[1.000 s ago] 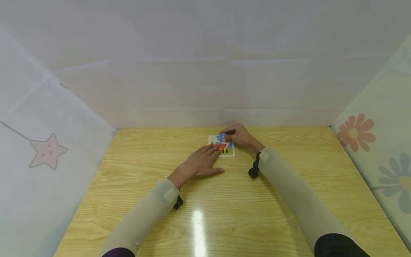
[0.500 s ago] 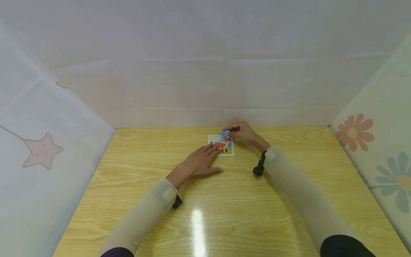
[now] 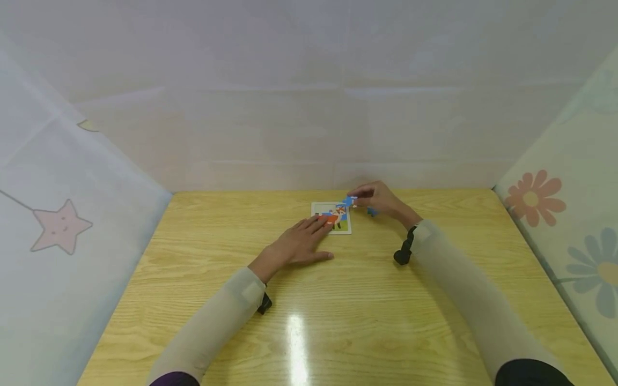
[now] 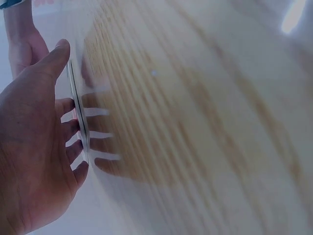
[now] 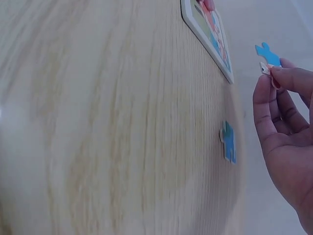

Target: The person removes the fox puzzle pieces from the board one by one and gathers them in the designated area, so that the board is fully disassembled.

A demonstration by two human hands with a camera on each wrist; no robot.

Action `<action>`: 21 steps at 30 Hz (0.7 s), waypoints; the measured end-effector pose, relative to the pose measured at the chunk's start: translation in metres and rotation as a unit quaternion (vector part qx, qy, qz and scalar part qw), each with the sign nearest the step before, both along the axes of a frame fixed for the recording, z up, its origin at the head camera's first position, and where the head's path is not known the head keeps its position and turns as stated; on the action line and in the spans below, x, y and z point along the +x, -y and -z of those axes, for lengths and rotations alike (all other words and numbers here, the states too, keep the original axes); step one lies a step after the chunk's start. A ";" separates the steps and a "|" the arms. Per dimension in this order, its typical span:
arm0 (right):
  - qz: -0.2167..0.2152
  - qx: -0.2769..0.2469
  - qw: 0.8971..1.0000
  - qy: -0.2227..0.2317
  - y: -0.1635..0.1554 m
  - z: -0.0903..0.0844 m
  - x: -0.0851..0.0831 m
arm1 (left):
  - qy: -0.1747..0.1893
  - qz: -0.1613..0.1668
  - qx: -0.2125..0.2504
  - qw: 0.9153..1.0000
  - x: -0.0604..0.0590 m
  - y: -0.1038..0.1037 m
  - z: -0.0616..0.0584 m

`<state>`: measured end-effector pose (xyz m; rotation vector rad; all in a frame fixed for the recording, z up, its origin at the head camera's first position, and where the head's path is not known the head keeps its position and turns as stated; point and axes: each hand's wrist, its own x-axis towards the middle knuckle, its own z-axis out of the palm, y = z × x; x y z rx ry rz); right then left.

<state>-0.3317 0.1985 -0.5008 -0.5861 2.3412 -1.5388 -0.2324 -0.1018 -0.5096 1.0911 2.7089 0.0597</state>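
A small square jigsaw puzzle [image 3: 343, 225] in a white frame lies near the table's back edge, with an orange animal on blue and green. My left hand [image 3: 303, 241] rests on its left part with the fingers straight, hiding some of the picture. In the left wrist view those fingertips lie over the frame's edge. Between thumb and fingers my right hand [image 3: 380, 198] pinches a blue puzzle piece [image 5: 270, 58], held above the table just right of the frame's upper corner. Another blue and green puzzle piece [image 5: 228, 142] lies on the table below the right hand.
The wooden table [image 3: 309, 289] reaches back to a white sheet wall [image 3: 270, 134]. Side sheets carry a printed star [image 3: 61, 226] on the left and flowers [image 3: 536, 198] on the right.
My right hand has lifted the blue piece out of the puzzle's upper part and carried it right. A loose piece beneath that hand has come into sight. The left hand stays in place.
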 end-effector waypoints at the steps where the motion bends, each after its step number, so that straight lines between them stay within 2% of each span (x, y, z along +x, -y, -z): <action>1: 0.000 0.002 1.000 0.003 -0.003 -0.001 0.001 | 0.001 0.000 0.002 1.000 0.000 0.000 0.000; 7: 0.002 0.023 1.000 0.015 -0.020 -0.008 0.006 | 0.003 0.002 0.012 1.000 0.002 0.002 0.001; 16: 0.012 0.043 0.999 0.003 -0.044 -0.008 0.009 | 0.003 0.005 0.011 1.000 0.003 0.004 0.003; 21: 0.013 0.048 0.999 0.011 -0.055 -0.009 0.009 | 0.005 0.004 0.014 1.000 0.003 0.005 0.002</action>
